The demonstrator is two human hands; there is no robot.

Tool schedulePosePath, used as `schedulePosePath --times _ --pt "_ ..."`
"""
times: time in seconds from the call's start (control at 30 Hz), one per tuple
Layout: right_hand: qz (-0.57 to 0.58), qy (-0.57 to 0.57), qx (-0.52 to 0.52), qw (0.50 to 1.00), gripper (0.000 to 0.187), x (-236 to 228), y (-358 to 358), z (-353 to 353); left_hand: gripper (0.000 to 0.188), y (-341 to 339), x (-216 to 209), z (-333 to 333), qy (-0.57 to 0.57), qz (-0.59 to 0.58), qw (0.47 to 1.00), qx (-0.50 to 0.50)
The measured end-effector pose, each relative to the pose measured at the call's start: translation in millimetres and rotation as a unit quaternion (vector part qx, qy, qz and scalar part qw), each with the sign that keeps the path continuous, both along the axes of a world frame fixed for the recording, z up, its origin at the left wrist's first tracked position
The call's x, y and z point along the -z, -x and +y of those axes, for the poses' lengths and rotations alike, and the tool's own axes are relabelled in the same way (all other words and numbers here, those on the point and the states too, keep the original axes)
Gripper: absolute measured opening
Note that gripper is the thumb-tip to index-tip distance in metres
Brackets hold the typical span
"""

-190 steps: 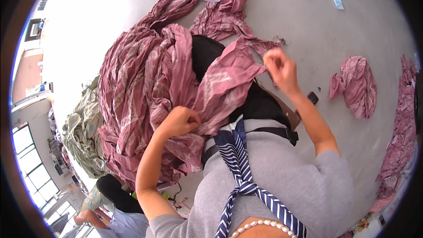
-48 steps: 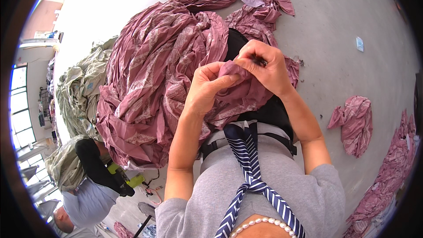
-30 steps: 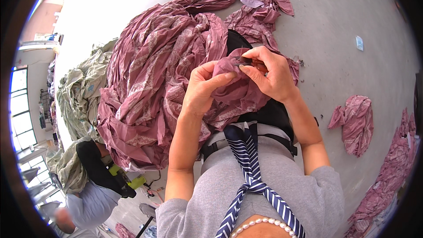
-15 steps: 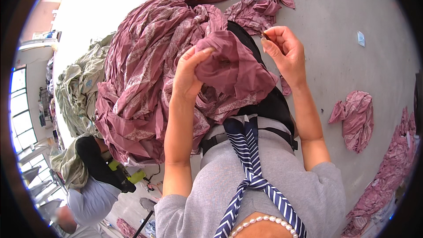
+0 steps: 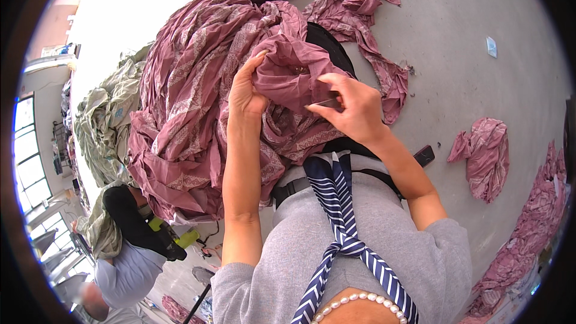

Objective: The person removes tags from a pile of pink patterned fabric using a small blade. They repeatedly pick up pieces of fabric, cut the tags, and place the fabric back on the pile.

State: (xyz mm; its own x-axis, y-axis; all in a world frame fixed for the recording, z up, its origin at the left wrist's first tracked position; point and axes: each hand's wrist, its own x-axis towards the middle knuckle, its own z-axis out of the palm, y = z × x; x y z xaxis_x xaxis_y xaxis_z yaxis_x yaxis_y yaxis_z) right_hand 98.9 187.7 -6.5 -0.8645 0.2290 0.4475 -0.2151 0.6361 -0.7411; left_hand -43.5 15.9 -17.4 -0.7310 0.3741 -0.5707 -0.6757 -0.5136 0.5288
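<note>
A mauve cloth [image 5: 279,87] with a pale pattern is bunched over my lap and spreads toward the far left. My left hand [image 5: 245,87] pinches a gathered fold of it, thumb on top, and holds it up in a loop around a hollow. Close against the right side of that fold is my right hand [image 5: 360,111], its fingers curled around a small thin dark tool [image 5: 326,102]. The tool's pointed end faces the cloth; most of it is hidden in the fingers, so its exact kind does not show.
Pale green cloth [image 5: 111,120] lies at the left, beside another person [image 5: 129,267] bending there. On the grey floor at the right are a mauve bundle [image 5: 486,156], a longer mauve heap [image 5: 528,222], a light blue scrap [image 5: 491,47] and a dark flat object [image 5: 424,156].
My right hand has come down and left to the cloth with the tool. My left hand has shifted slightly left, raising the fold. More mauve cloth shows beyond my right hand.
</note>
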Motion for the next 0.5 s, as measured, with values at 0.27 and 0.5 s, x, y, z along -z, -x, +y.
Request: schedulePosePath --times 0.27,0.5 --pt "-0.157 0.331 -0.054 0.929 0.017 16 22 15 0.036 -22 -12 21 0.448 0.462 0.759 -0.098" --pt "-0.144 0.431 -0.088 0.887 0.017 17 29 27 0.035 -73 -19 31 0.397 0.480 0.744 0.243"
